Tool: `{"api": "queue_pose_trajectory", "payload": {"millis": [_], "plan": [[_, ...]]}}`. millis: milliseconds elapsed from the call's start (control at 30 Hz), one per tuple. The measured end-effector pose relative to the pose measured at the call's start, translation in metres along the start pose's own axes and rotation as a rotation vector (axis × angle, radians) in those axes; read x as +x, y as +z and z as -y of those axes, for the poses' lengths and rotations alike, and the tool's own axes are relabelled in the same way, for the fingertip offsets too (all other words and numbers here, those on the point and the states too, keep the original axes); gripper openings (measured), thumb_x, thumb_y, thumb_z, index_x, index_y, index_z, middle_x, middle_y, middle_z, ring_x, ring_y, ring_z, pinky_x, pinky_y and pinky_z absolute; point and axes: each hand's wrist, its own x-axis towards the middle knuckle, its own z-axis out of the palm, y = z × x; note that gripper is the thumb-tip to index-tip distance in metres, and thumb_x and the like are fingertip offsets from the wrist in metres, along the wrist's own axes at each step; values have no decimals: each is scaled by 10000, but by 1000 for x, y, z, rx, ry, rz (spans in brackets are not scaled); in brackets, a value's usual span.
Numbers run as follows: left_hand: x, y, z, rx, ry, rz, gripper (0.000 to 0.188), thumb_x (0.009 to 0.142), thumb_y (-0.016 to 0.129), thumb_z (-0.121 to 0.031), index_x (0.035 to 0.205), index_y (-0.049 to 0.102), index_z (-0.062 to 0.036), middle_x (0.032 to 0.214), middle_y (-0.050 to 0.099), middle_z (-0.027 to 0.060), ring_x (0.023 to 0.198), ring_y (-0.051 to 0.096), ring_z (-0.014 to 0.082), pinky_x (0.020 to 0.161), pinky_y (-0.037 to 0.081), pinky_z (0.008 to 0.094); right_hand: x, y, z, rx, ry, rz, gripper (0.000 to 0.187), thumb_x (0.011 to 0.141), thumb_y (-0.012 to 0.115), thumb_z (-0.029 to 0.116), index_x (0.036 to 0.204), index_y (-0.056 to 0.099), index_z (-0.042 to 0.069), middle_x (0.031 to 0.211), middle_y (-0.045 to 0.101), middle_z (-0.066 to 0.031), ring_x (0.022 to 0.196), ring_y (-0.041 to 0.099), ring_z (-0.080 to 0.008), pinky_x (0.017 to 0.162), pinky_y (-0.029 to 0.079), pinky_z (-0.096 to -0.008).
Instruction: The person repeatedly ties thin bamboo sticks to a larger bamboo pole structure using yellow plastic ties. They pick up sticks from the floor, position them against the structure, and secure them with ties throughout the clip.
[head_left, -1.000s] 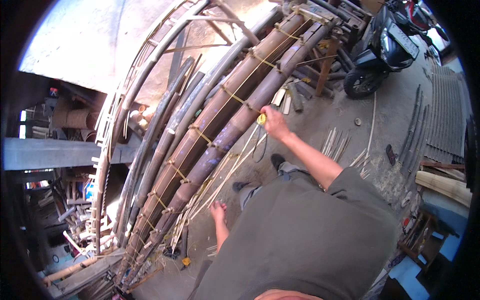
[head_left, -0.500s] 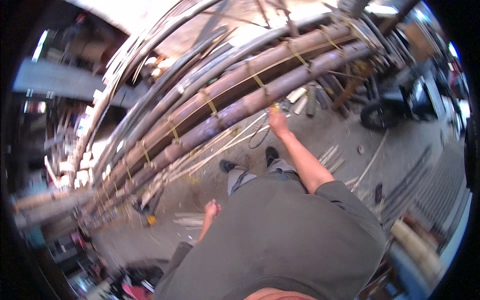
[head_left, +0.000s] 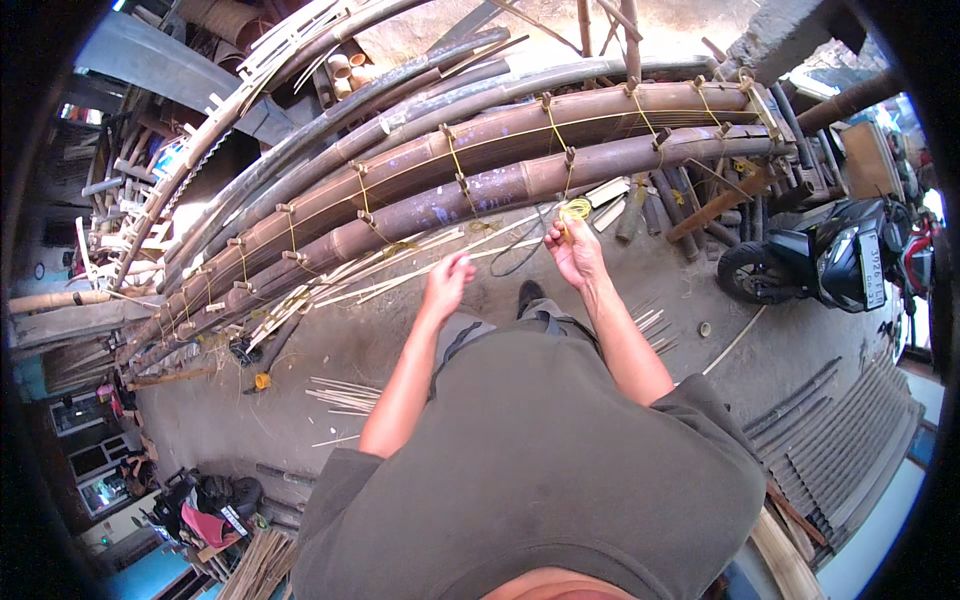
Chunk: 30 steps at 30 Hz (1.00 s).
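Note:
Two thick bamboo poles run side by side in front of me, set with short wooden pegs. Yellow cord crosses between the pegs in spaced lines. My right hand is closed round a small coil of yellow cord, just on the near side of the front pole. To the left, my left hand hangs in the air apart from the pole, its fingers curled inward. Whatever lies in those fingers, if anything, is too small to make out.
Split bamboo strips lie on the floor below the poles, with more strips behind my left arm. A motorbike stands at the right. Corrugated sheets lie at the lower right. A dark loop hangs between my hands.
My left hand has risen and moved forward toward the poles. My right hand has come slightly nearer and to the right, still with the cord. The view has turned and steadied.

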Motion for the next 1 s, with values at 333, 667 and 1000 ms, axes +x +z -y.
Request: {"api": "queue_pose_trajectory", "payload": {"millis": [333, 667, 1000], "plan": [[66, 121, -90, -142, -56, 453, 384, 993, 515, -388, 1035, 641, -28, 895, 647, 38, 796, 592, 99, 693, 480, 235, -24, 0, 5, -32, 43, -1, 145, 984, 535, 215, 1089, 551, 116, 846, 584, 12, 697, 554, -75, 689, 517, -263], [64, 123, -85, -303, 135, 277, 276, 988, 550, -242, 1049, 643, 11, 857, 658, 47, 729, 607, 98, 680, 506, 245, -32, -4, 29, -660, 86, -28, 166, 954, 595, 216, 1013, 565, 64, 869, 584, -8, 722, 560, -80, 661, 496, -236], [50, 119, -74, -357, 58, 193, 220, 987, 537, -215, 1032, 586, -5, 800, 598, 14, 628, 493, 55, 545, 431, 221, -18, -19, 47, -692, 55, -167, 172, 963, 561, 220, 1025, 595, 63, 827, 595, 5, 670, 539, -69, 612, 466, -229]]}}
